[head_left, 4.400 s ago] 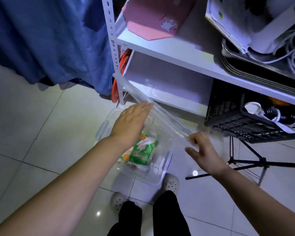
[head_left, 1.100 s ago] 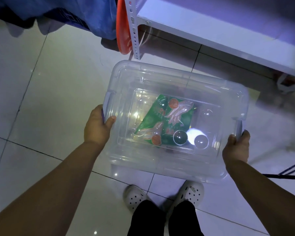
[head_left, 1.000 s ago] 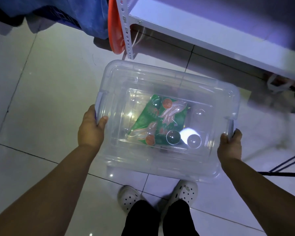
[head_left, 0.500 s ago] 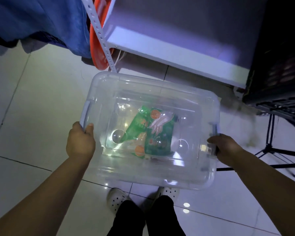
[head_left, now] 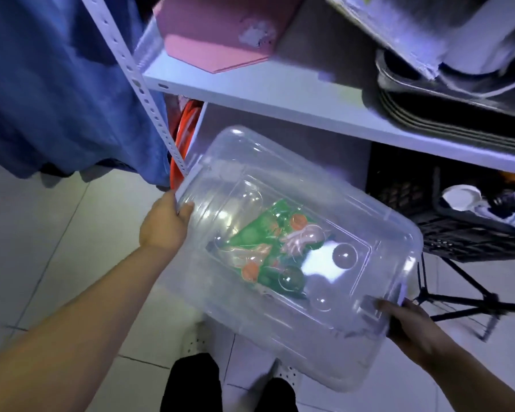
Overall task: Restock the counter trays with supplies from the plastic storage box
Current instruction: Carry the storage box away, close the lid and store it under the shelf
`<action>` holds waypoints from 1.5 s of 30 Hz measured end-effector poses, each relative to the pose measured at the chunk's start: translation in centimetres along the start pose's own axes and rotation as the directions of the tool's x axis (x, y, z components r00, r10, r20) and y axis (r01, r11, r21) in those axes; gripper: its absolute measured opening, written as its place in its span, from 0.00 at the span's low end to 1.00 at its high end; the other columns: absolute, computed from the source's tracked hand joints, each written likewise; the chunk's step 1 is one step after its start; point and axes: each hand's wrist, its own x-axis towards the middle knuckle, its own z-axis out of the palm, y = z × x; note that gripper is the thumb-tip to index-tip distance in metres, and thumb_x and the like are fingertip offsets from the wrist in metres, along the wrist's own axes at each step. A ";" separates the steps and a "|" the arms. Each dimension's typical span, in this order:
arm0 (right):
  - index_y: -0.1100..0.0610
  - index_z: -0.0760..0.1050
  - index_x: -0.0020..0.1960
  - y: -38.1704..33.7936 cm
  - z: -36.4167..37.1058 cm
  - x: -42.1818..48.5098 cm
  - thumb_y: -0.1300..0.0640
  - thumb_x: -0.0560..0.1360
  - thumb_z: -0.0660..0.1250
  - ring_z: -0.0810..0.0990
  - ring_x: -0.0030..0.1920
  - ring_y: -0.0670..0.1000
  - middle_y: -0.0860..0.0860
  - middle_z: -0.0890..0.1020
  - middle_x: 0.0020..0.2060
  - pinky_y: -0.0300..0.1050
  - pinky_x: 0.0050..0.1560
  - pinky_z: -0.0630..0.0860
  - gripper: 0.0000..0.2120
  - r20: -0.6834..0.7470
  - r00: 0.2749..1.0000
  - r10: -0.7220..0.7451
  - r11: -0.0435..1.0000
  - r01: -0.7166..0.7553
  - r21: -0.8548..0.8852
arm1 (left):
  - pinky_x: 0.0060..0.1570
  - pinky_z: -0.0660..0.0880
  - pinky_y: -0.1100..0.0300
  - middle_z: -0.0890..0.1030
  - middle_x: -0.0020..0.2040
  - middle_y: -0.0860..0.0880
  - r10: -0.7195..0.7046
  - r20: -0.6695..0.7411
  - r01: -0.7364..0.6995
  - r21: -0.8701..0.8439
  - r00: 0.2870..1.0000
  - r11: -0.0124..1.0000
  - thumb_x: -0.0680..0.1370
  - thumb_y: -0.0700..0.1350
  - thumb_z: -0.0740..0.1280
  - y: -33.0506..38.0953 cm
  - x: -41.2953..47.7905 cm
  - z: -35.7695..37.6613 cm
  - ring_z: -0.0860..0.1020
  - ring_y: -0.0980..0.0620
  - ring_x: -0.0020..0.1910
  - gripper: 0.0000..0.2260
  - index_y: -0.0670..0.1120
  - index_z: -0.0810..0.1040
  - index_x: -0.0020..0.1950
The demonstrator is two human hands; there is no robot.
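Both hands were on the plastic storage box (head_left: 250, 319), then?

Both. The left hand (head_left: 164, 224) gripped the far left end, thumb hooked over the rim by the handle. The right hand (head_left: 411, 328) was at the near right end, fingers curled under the handle there. That corner was blurred, so I'd say it probably had a full grip, no more.

Where was the box itself?

It was held off the tiled floor (head_left: 42, 248), in front of the white shelf unit (head_left: 280, 96). It was tilted, with the left end up toward the shelf post and the right end closer to the person.

Was the lid on?

Yes, a clear lid (head_left: 344, 257) with round dimples covered the top.

Could you see anything inside?

One green packet (head_left: 259, 242) with orange and white print lay on the bottom, near the middle.

What stood around it?

A blue cloth (head_left: 57, 84) hung at the left, with an orange coil (head_left: 185, 129) just behind the post. A pink folder-like thing (head_left: 217, 34) lay on the shelf. A black crate (head_left: 458, 233) sat under the shelf at the right, holding white and dark odds and ends, and black stand legs (head_left: 458, 301) were spread on the floor below it. White perforated shoes (head_left: 195, 340) and dark trouser legs showed beneath the box.
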 end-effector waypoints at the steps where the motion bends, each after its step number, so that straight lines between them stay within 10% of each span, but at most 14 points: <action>1: 0.82 0.56 0.63 0.1 0.2 -0.2 0.62 0.63 0.76 0.80 0.50 0.65 0.74 0.70 0.46 0.64 0.64 0.69 0.41 -0.010 1.000 -0.026 0.998 0.027 0.059 | 0.43 0.65 0.54 0.76 0.51 0.37 0.023 0.015 -0.023 0.025 1.000 0.999 0.79 0.49 0.59 0.9 0.8 -0.5 0.74 0.37 0.48 0.13 0.40 0.69 0.56; 4: 0.78 0.68 0.51 0.0 1.4 -0.5 0.69 0.74 0.61 0.77 0.54 0.66 0.74 0.70 0.46 0.66 0.65 0.66 0.11 -0.123 0.992 -0.034 0.989 0.051 0.138 | 0.43 0.64 0.53 0.76 0.55 0.39 0.135 0.074 -0.139 0.054 0.988 0.989 0.79 0.45 0.58 3.4 2.9 -1.7 0.73 0.40 0.47 0.14 0.42 0.67 0.63; 8: 0.76 0.69 0.56 0.2 3.8 -0.5 0.62 0.69 0.69 0.77 0.58 0.64 0.69 0.77 0.52 0.63 0.55 0.73 0.22 -0.183 0.983 -0.029 0.977 0.066 0.201 | 0.54 0.70 0.49 0.73 0.65 0.41 0.232 0.106 -0.233 0.001 0.967 0.972 0.77 0.41 0.61 4.3 4.0 -2.7 0.73 0.38 0.60 0.21 0.45 0.63 0.71; 13: 0.64 0.73 0.45 0.8 6.1 -1.0 0.65 0.74 0.62 0.83 0.43 0.59 0.62 0.81 0.37 0.58 0.46 0.78 0.02 -0.229 0.973 -0.011 0.961 0.074 0.266 | 0.58 0.73 0.49 0.75 0.60 0.42 0.324 0.044 -0.312 -0.184 0.945 0.932 0.71 0.38 0.69 2.4 2.3 -3.6 0.74 0.43 0.58 0.27 0.46 0.66 0.68; 15: 0.61 0.71 0.36 0.8 7.3 -1.2 0.60 0.73 0.66 0.79 0.29 0.53 0.57 0.77 0.24 0.50 0.40 0.73 0.08 -0.251 0.968 0.000 0.964 0.067 0.257 | 0.57 0.72 0.50 0.75 0.58 0.42 0.271 0.076 -0.253 -0.185 0.960 0.950 0.69 0.39 0.71 1.2 1.5 -3.7 0.73 0.43 0.56 0.27 0.46 0.67 0.66; 18: 0.60 0.74 0.41 0.7 8.9 -0.5 0.49 0.60 0.73 0.75 0.35 0.56 0.61 0.75 0.34 0.47 0.40 0.73 0.17 -0.254 0.966 0.043 0.963 0.028 0.269 | 0.61 0.69 0.51 0.70 0.65 0.43 0.149 0.212 -0.117 -0.157 0.966 0.981 0.71 0.45 0.71 0.1 -0.2 -3.0 0.71 0.45 0.63 0.32 0.45 0.60 0.72; 20: 0.61 0.72 0.46 0.2 10.7 -0.4 0.57 0.70 0.67 0.77 0.32 0.54 0.59 0.75 0.34 0.43 0.33 0.76 0.10 -0.257 0.965 0.049 0.937 0.045 0.345 | 0.60 0.69 0.55 0.69 0.67 0.47 0.095 0.330 -0.032 -0.193 0.939 0.981 0.73 0.49 0.69 0.3 -1.5 -2.6 0.71 0.49 0.63 0.34 0.45 0.57 0.74; 26: 0.60 0.73 0.35 -2.1 17.5 1.2 0.63 0.76 0.61 0.78 0.23 0.47 0.52 0.78 0.20 0.41 0.34 0.79 0.11 -0.185 0.981 0.051 0.866 0.049 0.498 | 0.44 0.72 0.52 0.79 0.39 0.48 -0.018 0.506 0.165 -0.248 0.863 0.955 0.75 0.53 0.66 0.3 -3.9 -1.1 0.76 0.48 0.40 0.14 0.45 0.72 0.53; 31: 0.61 0.77 0.22 -4.2 23.5 2.1 0.62 0.78 0.59 0.81 0.28 0.48 0.57 0.81 0.23 0.43 0.52 0.75 0.26 -0.070 0.996 -0.055 0.878 0.082 0.472 | 0.48 0.77 0.39 0.76 0.33 0.43 -0.141 0.454 0.416 -0.591 0.880 0.691 0.75 0.43 0.66 0.2 -2.6 -1.7 0.78 0.43 0.35 0.10 0.43 0.66 0.41; 36: 0.69 0.75 0.54 -5.6 26.0 2.4 0.60 0.76 0.64 0.79 0.45 0.52 0.61 0.81 0.45 0.40 0.48 0.79 0.13 -0.031 0.998 -0.054 0.903 0.062 0.426 | 0.29 0.80 0.61 0.72 0.40 0.39 -0.165 0.283 0.322 -0.713 0.945 0.623 0.78 0.38 0.62 0.3 2.9 -2.9 0.76 0.47 0.29 0.04 0.39 0.67 0.48; 40: 0.64 0.76 0.40 -7.9 26.1 2.8 0.66 0.75 0.65 0.77 0.33 0.49 0.54 0.79 0.29 0.38 0.41 0.78 0.05 -0.187 0.975 -0.121 0.908 0.185 0.377 | 0.30 0.78 0.65 0.72 0.39 0.39 -0.111 0.252 0.263 -0.725 0.961 0.637 0.78 0.39 0.63 0.8 7.0 -3.7 0.77 0.50 0.27 0.04 0.39 0.70 0.45; 45: 0.63 0.74 0.40 -11.2 27.1 3.8 0.70 0.74 0.62 0.75 0.36 0.50 0.57 0.75 0.35 0.39 0.45 0.76 0.07 -0.181 0.953 -0.243 0.904 0.290 0.315 | 0.27 0.74 0.70 0.74 0.42 0.37 -0.062 0.278 0.251 -0.721 0.959 0.646 0.75 0.35 0.65 2.8 10.8 -3.4 0.76 0.44 0.35 0.03 0.36 0.74 0.48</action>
